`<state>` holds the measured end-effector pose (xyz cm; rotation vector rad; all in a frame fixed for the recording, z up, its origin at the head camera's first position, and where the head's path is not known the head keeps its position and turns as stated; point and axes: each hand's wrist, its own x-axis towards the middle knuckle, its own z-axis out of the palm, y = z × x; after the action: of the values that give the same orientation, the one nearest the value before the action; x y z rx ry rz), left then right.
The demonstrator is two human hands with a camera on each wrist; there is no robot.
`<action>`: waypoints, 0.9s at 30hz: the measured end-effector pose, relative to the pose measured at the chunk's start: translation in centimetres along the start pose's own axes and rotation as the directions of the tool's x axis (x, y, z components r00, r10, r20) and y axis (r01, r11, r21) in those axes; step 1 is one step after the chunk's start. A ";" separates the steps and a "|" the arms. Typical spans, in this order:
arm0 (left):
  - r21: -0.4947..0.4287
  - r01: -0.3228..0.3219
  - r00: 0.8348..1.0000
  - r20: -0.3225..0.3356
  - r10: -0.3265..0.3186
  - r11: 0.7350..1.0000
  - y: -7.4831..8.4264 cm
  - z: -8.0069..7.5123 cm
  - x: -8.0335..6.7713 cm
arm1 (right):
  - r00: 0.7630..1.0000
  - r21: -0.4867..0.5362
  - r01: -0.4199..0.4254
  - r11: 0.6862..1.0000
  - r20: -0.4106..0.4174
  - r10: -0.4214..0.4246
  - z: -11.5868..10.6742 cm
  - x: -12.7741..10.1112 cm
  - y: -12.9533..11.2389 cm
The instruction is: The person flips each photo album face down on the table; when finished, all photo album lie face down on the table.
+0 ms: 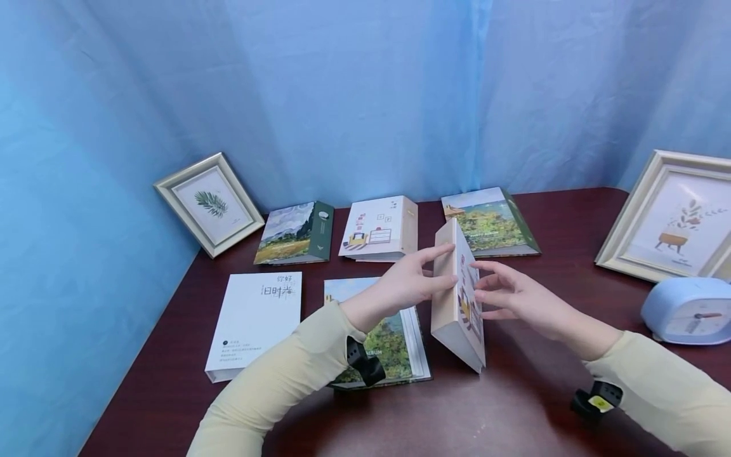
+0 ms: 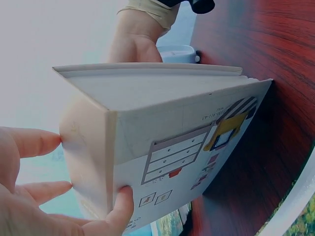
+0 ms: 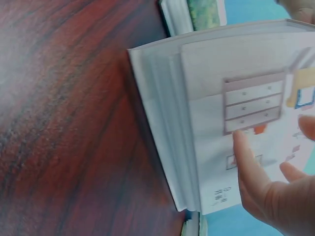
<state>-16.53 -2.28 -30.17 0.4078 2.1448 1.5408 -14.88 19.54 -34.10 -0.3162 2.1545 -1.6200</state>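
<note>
A cream album (image 1: 457, 304) with a drawing of a chest of drawers on its cover stands tilted on its lower edge on the dark red-brown table (image 1: 514, 406). My left hand (image 1: 425, 276) holds it from the spine side. In the left wrist view, that hand's fingers (image 2: 34, 142) lie against the spine of the album (image 2: 172, 113) and the thumb presses the cover. My right hand (image 1: 502, 293) touches the cover with straight fingers. In the right wrist view those fingertips (image 3: 246, 152) rest on the album (image 3: 236, 98) beside the drawer picture.
A white album (image 1: 255, 324) and a landscape album (image 1: 394, 343) lie flat under my left forearm. Three more albums (image 1: 379, 228) lie in a row at the back. Picture frames lean at the left (image 1: 210, 203) and right (image 1: 671, 216). A blue clock (image 1: 688, 310) sits at the right.
</note>
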 end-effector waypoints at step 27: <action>0.159 -0.239 0.968 0.111 0.223 0.958 -1.8 2.6 0.8 | 0.999 0.101 -0.004 0.995 0.036 0.000 -2.2 -2.4 -1.2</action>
<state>-15.80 -0.40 -32.74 0.7987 2.2274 1.4286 -13.86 22.06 -31.99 -0.3095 2.0382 -1.7022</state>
